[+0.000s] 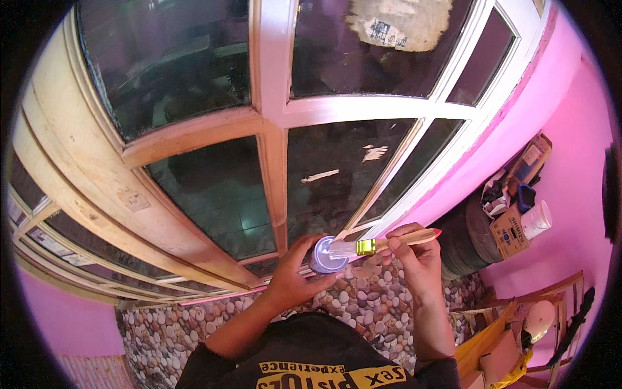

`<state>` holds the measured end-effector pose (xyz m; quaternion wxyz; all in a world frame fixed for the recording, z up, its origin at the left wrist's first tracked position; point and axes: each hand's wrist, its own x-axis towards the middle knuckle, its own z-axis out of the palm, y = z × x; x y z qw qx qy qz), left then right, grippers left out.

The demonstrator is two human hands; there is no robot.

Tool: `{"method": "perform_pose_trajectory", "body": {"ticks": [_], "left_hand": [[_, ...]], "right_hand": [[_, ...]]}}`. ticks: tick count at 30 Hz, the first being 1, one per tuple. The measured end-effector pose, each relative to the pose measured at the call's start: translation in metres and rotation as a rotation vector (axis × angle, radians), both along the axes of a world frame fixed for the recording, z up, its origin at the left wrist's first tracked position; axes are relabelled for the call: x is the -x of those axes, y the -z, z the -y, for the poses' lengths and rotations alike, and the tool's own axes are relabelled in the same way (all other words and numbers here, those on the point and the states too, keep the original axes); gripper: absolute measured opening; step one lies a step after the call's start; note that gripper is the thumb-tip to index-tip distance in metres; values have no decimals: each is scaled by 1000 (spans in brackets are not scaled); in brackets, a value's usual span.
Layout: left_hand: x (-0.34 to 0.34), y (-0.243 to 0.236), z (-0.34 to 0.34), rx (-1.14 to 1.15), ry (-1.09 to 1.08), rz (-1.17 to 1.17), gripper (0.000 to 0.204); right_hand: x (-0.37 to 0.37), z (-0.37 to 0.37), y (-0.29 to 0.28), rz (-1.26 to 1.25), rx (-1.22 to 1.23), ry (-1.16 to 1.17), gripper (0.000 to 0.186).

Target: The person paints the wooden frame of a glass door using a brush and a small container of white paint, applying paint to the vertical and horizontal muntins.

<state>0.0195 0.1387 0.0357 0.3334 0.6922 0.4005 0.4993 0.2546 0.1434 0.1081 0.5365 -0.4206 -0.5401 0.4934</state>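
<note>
My left hand [295,275] is wrapped round a small paint can [321,264] with pale paint inside, held upright in front of my chest. In my right hand [414,259] is a paintbrush [389,244], its wooden handle pinched between thumb and fingers. The brush lies nearly level, with a shiny yellow-green ferrule and a red handle tip. Its white-coated bristles [342,249] reach over the can's mouth at the rim. Just ahead stands a wooden window frame [350,111], white on its right bars and bare tan wood toward the left.
Dark glass panes [214,191] fill the frame, one with a torn paper patch [402,23]. At right stand stacked tires [466,240], a cardboard box [510,233] and a white bucket [536,219] by the pink wall [576,149]. A wooden rack [492,343] is lower right, above pebble-patterned flooring [175,330].
</note>
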Motion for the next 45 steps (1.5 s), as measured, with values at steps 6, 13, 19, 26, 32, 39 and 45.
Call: {"method": "perform_pose_trajectory", "body": {"ticks": [6, 13, 19, 26, 32, 39, 45], "left_hand": [[4, 9, -15, -41, 66, 68, 66], [-3, 24, -29, -19, 142, 129, 68], [-1, 27, -30, 7, 152, 135, 69], [6, 21, -22, 55, 137, 99, 69], [7, 23, -11, 104, 141, 96, 70], [8, 27, -3, 136, 128, 93, 70], [13, 27, 4, 154, 135, 85, 72]], "right_hand": [[7, 3, 23, -267, 103, 119, 14], [10, 10, 29, -455, 153, 219, 17], [1, -2, 4, -476, -115, 376, 14], [-4, -22, -22, 34, -626, 646, 21], [-11, -37, -23, 584, -1056, 664, 21], [3, -48, -30, 717, -1158, 741, 21], [6, -59, -26, 756, -1175, 776, 22]]}}
